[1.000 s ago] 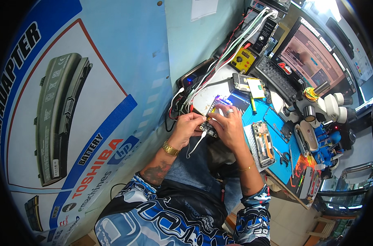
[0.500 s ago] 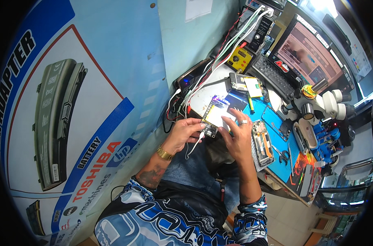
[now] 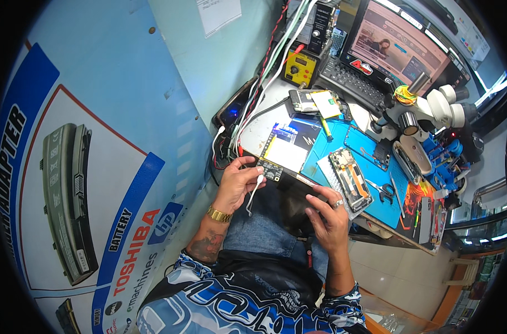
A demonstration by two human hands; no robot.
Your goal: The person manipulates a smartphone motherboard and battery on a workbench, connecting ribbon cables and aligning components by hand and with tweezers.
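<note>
My left hand [image 3: 237, 182] pinches the near corner of a black circuit board [image 3: 271, 171], thumb on top. A white cable [image 3: 253, 195] ends in a plug at that corner. Blue lights glow at the board's far end, and a flat white rectangular piece [image 3: 287, 154] lies over or beside its middle; I cannot tell whether it is attached. My right hand [image 3: 328, 216] is open in the air near the bench's front edge, its fingers apart and a ring on one. Closest to it is an opened phone [image 3: 350, 179] with its inside parts showing.
On the blue mat [image 3: 318, 153] lie an empty-looking phone frame [image 3: 367, 147] and black-handled scissors [image 3: 386, 193]. Another opened phone [image 3: 309, 101] with a yellow-edged piece lies farther back. A microscope [image 3: 415, 117], laptop [image 3: 395, 50] and yellow bench unit [image 3: 300, 68] stand behind.
My right hand has drawn back from the board toward the lower right. My left hand keeps its pinch on the circuit board. The whole view has shifted.
</note>
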